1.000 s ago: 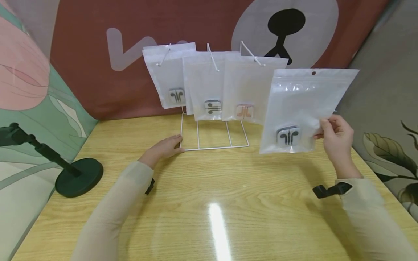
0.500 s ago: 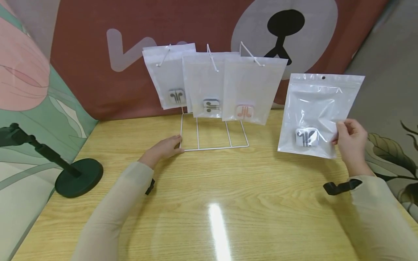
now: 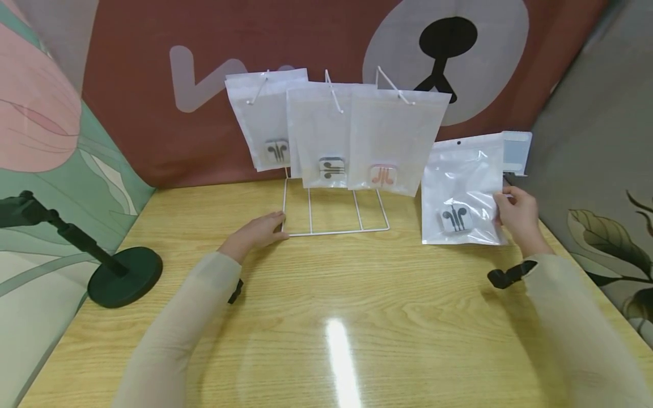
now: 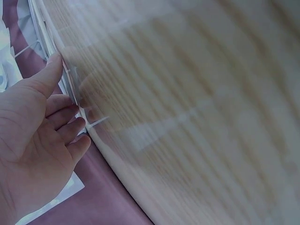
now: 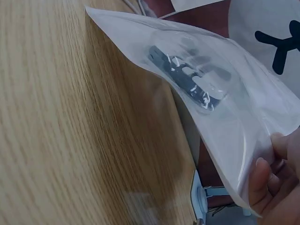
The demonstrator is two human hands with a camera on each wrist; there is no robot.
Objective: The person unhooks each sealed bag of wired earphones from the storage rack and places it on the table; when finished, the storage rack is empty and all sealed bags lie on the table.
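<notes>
My right hand (image 3: 519,215) pinches the right edge of a white zip bag (image 3: 464,170) with earphones (image 3: 456,218) in a small clear case. In the right wrist view the bag (image 5: 262,103) tilts and bulges, with thumb and fingers at its edge. A white wire display rack (image 3: 336,232) stands at the back. More bags of earphones hang from its three hooks, the front ones being the left bag (image 3: 265,113), the middle bag (image 3: 318,136) and the right bag (image 3: 398,136). My left hand (image 3: 252,235) rests at the rack's front left corner, fingers relaxed against the wire.
A black round-based stand (image 3: 124,277) is on the left of the wooden table (image 3: 408,334). Behind the held bag, a pale blue-white piece (image 3: 517,152) sticks up at the right. A printed cloth (image 3: 153,130) hangs behind the rack.
The held bag first moves right, away from the rack, then back left and lower, its top now tilted. The pale blue-white piece has come into sight behind it. My left hand stays put.
</notes>
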